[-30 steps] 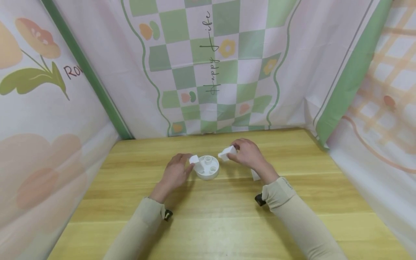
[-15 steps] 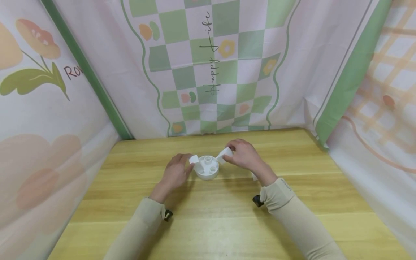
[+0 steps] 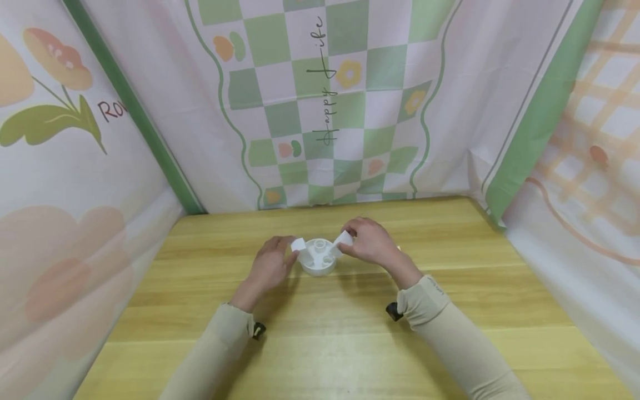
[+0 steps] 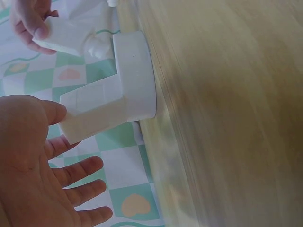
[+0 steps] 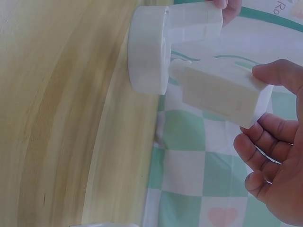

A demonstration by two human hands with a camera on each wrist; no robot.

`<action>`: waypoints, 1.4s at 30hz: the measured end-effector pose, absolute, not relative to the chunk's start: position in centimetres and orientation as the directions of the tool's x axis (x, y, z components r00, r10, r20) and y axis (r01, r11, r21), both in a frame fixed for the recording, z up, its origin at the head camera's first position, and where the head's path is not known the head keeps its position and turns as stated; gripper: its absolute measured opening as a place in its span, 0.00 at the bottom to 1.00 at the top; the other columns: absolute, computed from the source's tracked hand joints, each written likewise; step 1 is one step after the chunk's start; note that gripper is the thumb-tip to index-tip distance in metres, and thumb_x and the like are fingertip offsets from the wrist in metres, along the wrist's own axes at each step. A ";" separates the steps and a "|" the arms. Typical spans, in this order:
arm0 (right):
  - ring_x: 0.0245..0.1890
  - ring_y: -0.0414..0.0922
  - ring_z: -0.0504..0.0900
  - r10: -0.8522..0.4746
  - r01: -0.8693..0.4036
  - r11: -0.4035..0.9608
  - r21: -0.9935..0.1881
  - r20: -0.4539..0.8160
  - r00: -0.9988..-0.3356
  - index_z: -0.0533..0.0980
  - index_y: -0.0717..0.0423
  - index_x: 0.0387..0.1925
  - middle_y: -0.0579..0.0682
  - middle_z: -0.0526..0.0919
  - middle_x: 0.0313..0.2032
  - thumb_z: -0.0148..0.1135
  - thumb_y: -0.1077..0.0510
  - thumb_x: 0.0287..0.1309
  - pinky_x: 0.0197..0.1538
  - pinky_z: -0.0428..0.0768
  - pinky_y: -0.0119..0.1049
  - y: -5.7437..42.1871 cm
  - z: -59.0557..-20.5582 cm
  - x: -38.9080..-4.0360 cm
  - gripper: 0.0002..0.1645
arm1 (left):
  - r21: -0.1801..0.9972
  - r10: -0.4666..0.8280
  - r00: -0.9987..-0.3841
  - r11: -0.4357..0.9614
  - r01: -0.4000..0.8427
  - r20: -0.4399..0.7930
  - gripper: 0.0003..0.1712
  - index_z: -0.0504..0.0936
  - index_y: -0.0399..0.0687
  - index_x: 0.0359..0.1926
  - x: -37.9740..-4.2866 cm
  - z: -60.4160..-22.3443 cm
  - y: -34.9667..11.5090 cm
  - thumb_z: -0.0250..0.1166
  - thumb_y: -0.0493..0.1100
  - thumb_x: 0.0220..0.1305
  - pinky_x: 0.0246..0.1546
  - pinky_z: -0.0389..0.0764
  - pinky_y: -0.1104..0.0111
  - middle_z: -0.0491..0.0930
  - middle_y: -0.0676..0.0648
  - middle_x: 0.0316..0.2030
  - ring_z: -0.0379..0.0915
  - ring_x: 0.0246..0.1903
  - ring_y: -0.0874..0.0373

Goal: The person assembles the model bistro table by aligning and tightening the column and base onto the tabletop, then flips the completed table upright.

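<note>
The left hand (image 3: 269, 266) pinches the squared end of one white block (image 4: 93, 108), leaning out from the round white dish (image 4: 137, 78), while the right hand (image 3: 371, 241) pinches a matching block (image 5: 221, 91), its knobbed tip (image 5: 178, 71) at the dish's edge, touching or not I can't tell. Both look like light, stiff, slightly slippery plastic, best held by those flat ends. The dish sits between them on the desk (image 3: 320, 347), before the checked cloth (image 3: 348, 111), its rim probably the steadiest hold.

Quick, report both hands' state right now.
Left hand: holding a white block whose end meets the round white base.
Right hand: holding a second white block, narrow end toward the base.
</note>
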State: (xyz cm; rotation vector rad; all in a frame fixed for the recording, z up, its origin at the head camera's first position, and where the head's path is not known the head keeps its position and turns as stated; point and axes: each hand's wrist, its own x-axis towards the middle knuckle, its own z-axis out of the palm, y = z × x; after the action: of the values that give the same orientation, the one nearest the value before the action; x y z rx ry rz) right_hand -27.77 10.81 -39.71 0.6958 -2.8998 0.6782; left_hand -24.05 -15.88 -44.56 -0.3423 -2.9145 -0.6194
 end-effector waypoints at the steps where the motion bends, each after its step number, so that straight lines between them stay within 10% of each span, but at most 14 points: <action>1: 0.45 0.48 0.80 -0.415 -0.451 0.800 -0.396 0.179 -0.892 0.82 0.53 0.46 0.50 0.84 0.43 0.69 0.42 0.54 0.52 0.80 0.46 10.8 -39.7 -27.7 0.24 | 0.385 0.190 -0.965 0.889 0.248 0.181 0.27 0.69 0.50 0.69 -24.0 -44.5 -15.9 0.52 0.55 0.76 0.65 0.73 0.51 0.73 0.40 0.63 0.70 0.64 0.45; 23: 0.42 0.48 0.81 -0.480 -0.516 0.802 -0.299 0.189 -0.856 0.83 0.54 0.45 0.51 0.85 0.43 0.68 0.42 0.53 0.43 0.80 0.42 9.1 -40.3 -28.1 0.24 | 0.373 0.193 -0.959 0.891 0.260 0.208 0.27 0.69 0.50 0.69 -24.2 -44.8 -15.9 0.53 0.55 0.76 0.65 0.73 0.51 0.74 0.40 0.62 0.70 0.63 0.44; 42: 0.58 0.57 0.78 -0.544 -0.561 0.793 -0.238 0.137 -0.828 0.74 0.57 0.65 0.60 0.81 0.56 0.66 0.47 0.56 0.61 0.79 0.52 8.4 -40.5 -28.3 0.37 | 0.370 0.192 -0.960 0.893 0.257 0.202 0.28 0.69 0.49 0.69 -24.1 -44.8 -16.0 0.53 0.56 0.76 0.66 0.73 0.51 0.74 0.40 0.62 0.70 0.63 0.44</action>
State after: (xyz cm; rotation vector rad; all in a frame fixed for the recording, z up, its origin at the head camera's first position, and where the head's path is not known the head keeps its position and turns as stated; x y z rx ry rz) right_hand -28.26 8.37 -40.51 0.8998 -2.9158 0.4167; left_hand -24.11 -15.96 -44.81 -0.3462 -2.8989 -0.6000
